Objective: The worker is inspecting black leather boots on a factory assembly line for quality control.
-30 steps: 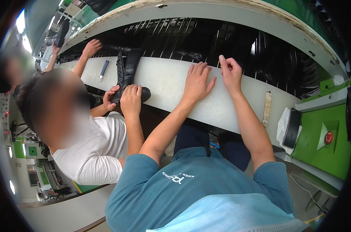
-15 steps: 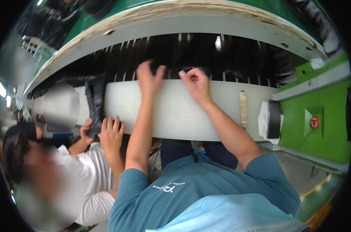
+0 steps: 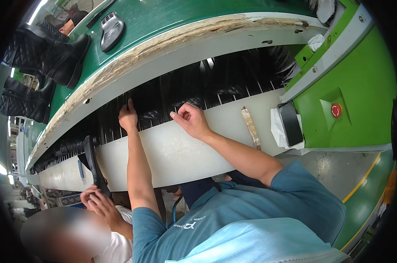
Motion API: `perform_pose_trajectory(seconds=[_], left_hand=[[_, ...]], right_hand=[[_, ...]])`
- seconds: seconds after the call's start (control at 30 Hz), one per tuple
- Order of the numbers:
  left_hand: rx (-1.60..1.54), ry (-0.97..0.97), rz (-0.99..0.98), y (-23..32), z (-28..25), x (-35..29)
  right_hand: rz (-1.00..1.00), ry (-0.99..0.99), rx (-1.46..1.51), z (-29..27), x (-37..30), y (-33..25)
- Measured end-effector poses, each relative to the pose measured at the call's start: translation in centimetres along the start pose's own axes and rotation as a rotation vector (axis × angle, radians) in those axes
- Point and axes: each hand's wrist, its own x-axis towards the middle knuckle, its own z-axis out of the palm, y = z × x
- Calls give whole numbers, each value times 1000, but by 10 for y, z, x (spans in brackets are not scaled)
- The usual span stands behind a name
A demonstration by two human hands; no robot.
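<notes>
On a factory floor, a green worktop with a worn, pale edge curves above a long white ledge, a dark gap between them. In that gap, crossed by thin metal rods, lie black quilted items, near both of the person's hands. The left hand reaches over the gap, fingers bent and pointing away; whether they grip anything cannot be told. The right hand hovers at the ledge's far edge, fingers curled and thumb extended (its grip, too, is unclear). A wrapped strip lies to the right, while at left a co-worker's hands meet a black boot beside a blue-handled tool.
</notes>
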Motion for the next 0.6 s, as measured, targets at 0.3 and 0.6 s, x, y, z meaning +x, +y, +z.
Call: perform_pose_trajectory(seconds=[0.3,0.6], left_hand=[[-1214,164,252,121,-94,-78],[-1170,108,445,138,-236,-205]], right_hand=[[63,323,11,-3,14,11],[-95,215,193,0,22,9]])
